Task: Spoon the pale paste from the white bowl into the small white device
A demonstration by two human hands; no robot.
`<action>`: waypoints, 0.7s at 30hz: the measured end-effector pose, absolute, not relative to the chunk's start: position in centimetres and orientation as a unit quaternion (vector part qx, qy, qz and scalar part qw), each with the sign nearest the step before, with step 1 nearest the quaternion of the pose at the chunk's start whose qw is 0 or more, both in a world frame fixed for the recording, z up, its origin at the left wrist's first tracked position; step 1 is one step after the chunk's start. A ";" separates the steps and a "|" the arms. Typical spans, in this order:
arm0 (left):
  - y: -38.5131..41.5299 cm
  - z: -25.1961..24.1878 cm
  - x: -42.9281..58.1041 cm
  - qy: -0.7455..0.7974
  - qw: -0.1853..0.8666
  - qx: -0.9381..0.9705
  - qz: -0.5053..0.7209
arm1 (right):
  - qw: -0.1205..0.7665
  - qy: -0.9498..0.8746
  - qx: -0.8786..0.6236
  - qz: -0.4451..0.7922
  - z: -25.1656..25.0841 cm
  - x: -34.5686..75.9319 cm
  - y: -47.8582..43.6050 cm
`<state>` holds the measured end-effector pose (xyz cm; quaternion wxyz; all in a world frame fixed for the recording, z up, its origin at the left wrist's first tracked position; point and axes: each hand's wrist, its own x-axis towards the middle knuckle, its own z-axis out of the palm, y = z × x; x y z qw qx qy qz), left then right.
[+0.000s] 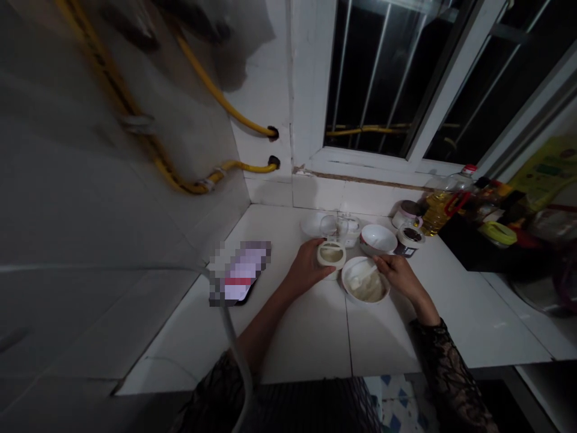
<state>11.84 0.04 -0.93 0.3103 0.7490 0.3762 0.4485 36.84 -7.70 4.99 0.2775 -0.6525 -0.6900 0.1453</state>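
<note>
No writing can be read anywhere: a phone [238, 273] has its screen pixelated, and the labels are too dim or small to tell. A round cream-white ring-shaped container [331, 254] with pale contents is clamped by the left hand [309, 269], its fingers wrapped around the near side. The right hand [396, 275] is held just beside a white bowl [366, 281] of pale, creamy food, with its fingers at the rim. A white spoon [360, 273] lies in the bowl; whether it is gripped cannot be told. Both forearms are extended over the counter [306, 337], and black lace covers the right sleeve [444, 373].

A second white bowl [377, 239] stands just beyond, near clear glassware [336, 227] and a small dark-lidded jar [410, 237]. At far right, a bottle of golden cooking oil [436, 211] with a red cap and handle stands near the wall. The white-tiled counter meets a tiled corner, where a yellow gas hose [216, 90] runs along the wall. Above the counter is a barred window [374, 78], dark beyond.
</note>
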 end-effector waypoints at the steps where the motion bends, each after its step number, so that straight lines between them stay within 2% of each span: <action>1: 0.0 -0.9 11.8 0.377 0.312 0.749 0.447 | 0.295 -0.678 -0.653 0.165 4.8 37.1 -7.6; 9: 0.1 -0.9 11.7 0.381 0.321 0.745 0.443 | 0.378 -0.614 -0.646 0.251 4.5 37.9 -6.9; 21: 0.1 -0.9 11.9 0.371 0.335 0.738 0.453 | 0.411 -0.549 -0.680 0.259 4.7 37.9 -6.2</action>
